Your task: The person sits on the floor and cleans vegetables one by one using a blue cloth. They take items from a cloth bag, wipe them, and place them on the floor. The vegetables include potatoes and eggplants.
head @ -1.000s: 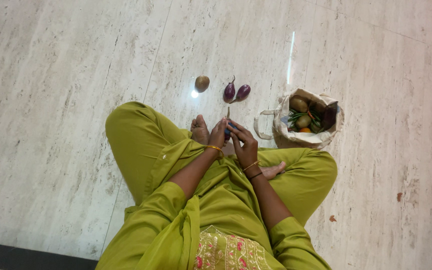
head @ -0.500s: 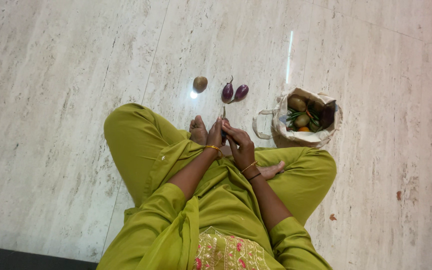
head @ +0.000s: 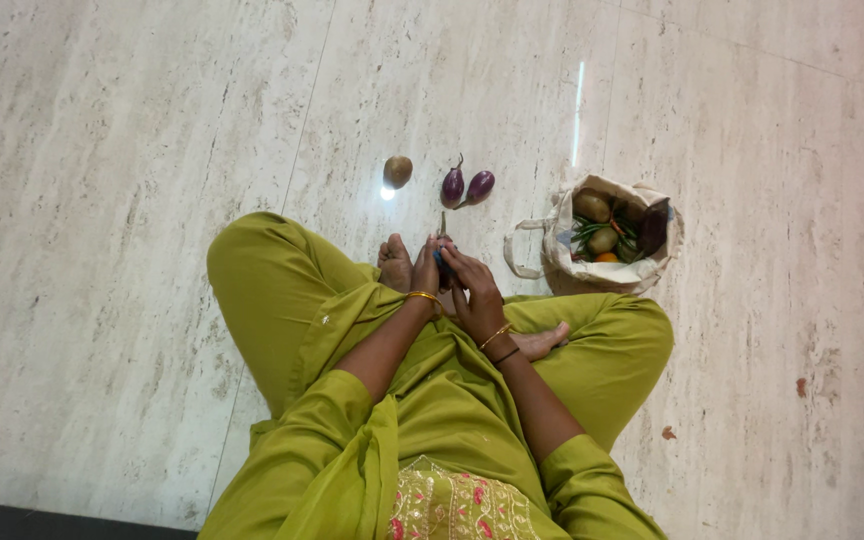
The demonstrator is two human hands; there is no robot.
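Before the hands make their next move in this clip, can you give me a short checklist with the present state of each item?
1. Both hands in view: ok. Left hand and right hand meet in front of the crossed legs.
2. Small purple eggplant held between them: ok, stem up, mostly hidden by fingers.
3. Which hand bears the hold: cannot tell.
4. Two eggplants on the floor apart from the hands: ok, side by side.
5. Brown round vegetable lying alone, left of them: ok.
6. Cloth bag upright and open, vegetables inside: ok.
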